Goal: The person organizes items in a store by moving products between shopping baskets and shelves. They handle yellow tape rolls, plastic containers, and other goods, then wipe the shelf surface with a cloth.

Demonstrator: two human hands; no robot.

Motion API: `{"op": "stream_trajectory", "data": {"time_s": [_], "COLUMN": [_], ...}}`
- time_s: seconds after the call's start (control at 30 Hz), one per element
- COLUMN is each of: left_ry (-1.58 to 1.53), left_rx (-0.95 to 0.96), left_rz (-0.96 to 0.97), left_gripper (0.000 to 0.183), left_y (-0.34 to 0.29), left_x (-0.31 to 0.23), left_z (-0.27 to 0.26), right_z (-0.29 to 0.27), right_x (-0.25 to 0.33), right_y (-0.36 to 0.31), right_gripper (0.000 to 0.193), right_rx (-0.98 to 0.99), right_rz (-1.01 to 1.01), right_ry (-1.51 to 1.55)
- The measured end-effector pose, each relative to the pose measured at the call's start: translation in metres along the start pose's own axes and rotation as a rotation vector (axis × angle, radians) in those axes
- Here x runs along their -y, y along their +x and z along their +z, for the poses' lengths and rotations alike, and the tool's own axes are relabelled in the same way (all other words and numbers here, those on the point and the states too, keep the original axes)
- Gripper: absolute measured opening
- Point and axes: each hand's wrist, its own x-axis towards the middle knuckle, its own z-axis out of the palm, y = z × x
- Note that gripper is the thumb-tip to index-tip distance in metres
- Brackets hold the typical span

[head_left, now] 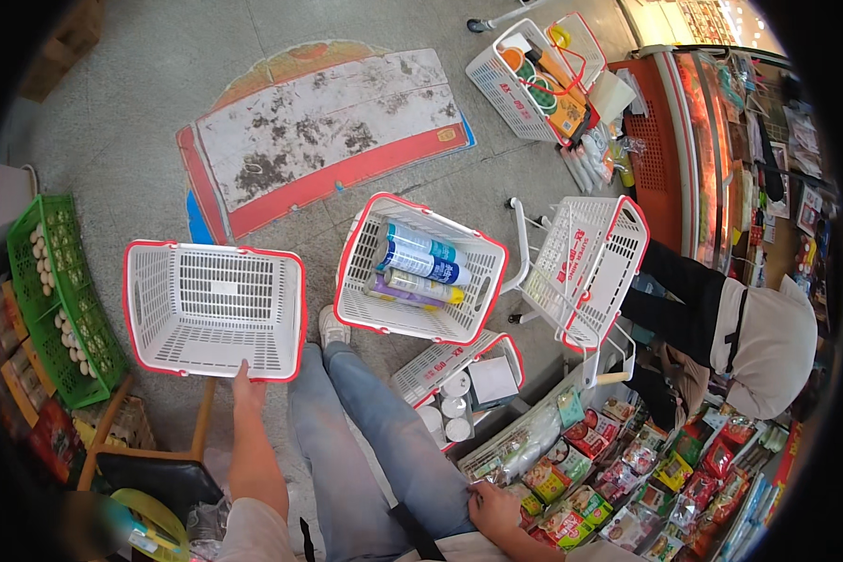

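Note:
My left hand [247, 384] grips the near edge of a white plastic shopping basket [223, 309] with a red rim. Only its slotted walls and bottom show inside. To its right, a second red-rimmed white basket [358, 314] holds several spray cans [423, 258] with blue, white, yellow and purple wrappers, lying on their sides. My right hand [494, 509] rests by my right thigh, its fingers curled in, and no object shows in it. Right of my legs, a further basket [431, 370] holds white cylindrical containers [455, 406] and a white box [493, 380].
Green crates of eggs [61, 290] stand at the left, above a chair [159, 473]. Flattened cardboard [328, 131] lies on the floor. A loaded basket [525, 89] stands far right, near a white cart basket [581, 262]. Another person [768, 342] bends beside shelves of packets [618, 468].

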Motion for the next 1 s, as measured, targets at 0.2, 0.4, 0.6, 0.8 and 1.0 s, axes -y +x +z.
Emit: {"op": "stream_trajectory", "data": {"time_s": [0.2,0.4,0.6,0.8,1.0], "left_ry": [0.185,0.356,0.592,1.036,1.468], "left_rx": [-0.217,-0.165,0.084,0.162,0.410], "left_rz": [0.044,0.144,0.397,0.716,0.924], "left_gripper": [0.025,0.015,0.011,0.016,0.025], "left_y": [0.000,-0.088,-0.243,-0.376,-0.487], "left_x": [-0.042,-0.165,-0.237,-0.281,-0.277], "left_z": [0.022,0.087,0.127,0.258,0.425], "right_z": [-0.021,-0.045,-0.113,-0.191,-0.280], "right_x": [0.022,0.055,0.113,0.137,0.155], "right_y": [0.008,0.017,0.045,0.115,0.172], "right_gripper": [0.011,0.010,0.023,0.067,0.065], "right_rx": [0.005,-0.091,-0.196,0.041,0.047], "right_rz": [-0.041,-0.090,0.017,0.298,0.262], "right_ry": [0.036,0.111,0.431,1.245,1.684]}}
